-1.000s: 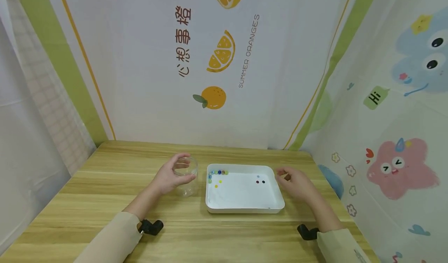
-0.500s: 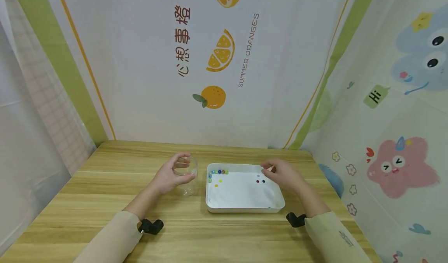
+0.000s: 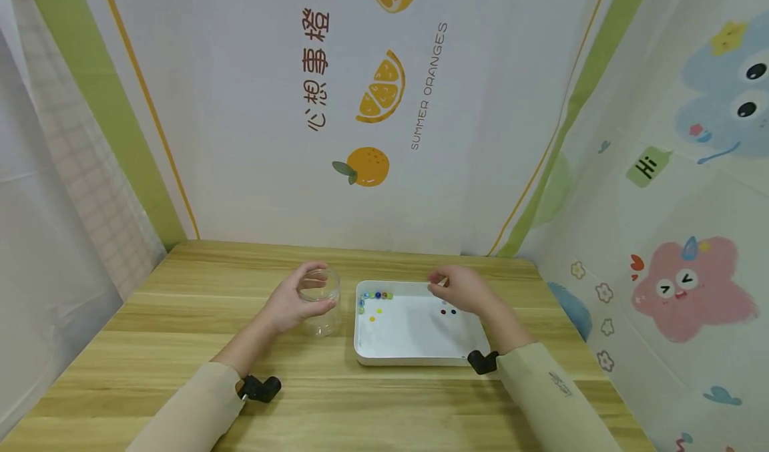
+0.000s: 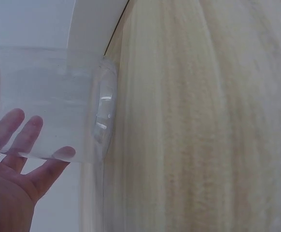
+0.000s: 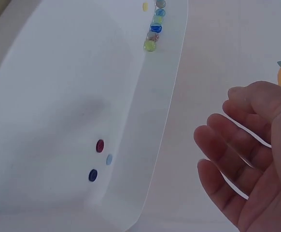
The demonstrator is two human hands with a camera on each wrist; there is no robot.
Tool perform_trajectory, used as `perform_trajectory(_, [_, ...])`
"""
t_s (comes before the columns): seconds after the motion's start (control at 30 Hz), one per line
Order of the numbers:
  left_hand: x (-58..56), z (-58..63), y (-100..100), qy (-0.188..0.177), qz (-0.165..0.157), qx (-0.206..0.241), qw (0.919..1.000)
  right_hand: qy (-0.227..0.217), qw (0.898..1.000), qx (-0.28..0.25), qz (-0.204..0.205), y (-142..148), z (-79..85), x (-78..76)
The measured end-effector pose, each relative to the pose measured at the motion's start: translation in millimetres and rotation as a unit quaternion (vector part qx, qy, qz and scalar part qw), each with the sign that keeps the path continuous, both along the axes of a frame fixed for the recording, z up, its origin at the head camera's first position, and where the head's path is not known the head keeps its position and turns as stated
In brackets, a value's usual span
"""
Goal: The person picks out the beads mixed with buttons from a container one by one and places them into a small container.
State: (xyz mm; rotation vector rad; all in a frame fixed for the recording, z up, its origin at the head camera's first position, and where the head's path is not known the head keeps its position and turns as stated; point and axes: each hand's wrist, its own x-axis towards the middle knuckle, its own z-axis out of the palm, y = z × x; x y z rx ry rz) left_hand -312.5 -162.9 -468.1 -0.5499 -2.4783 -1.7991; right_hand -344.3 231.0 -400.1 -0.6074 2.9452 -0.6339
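My left hand [image 3: 293, 306] grips a clear jar [image 3: 325, 321] near its open mouth, thumb on one side and fingers round the other. In the left wrist view the jar looks see-through, with nothing inside. Just right of it lies a white tray [image 3: 408, 337]. Glass marbles [image 3: 378, 296] line its far left corner. Two small yellow discs [image 3: 379, 311] lie near them. A dark red button [image 5: 100, 146], a light blue button [image 5: 109, 159] and a dark blue button [image 5: 92, 175] sit toward the right. Above the tray's far right part hovers my right hand [image 3: 461, 288], loosely curled, nothing visible in it.
Everything stands on a wood-grain table [image 3: 288, 398]. A curtain [image 3: 252, 171] with orange prints hangs behind the table, and a patterned cloth [image 3: 667, 238] hangs along the right side. Black camera mounts [image 3: 260, 389] sit at both wrists.
My right hand has moved left, from beside the tray's right edge to over its far right part. The left hand and the jar have stayed in place.
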Motion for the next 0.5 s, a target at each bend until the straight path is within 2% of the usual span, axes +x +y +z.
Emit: perform_trajectory(0.5, [-0.1, 0.8, 1, 0.006, -0.001, -0.007, 1.0000, -0.010, 1.000, 0.013, 0.010, -34, 0.6, -17.6])
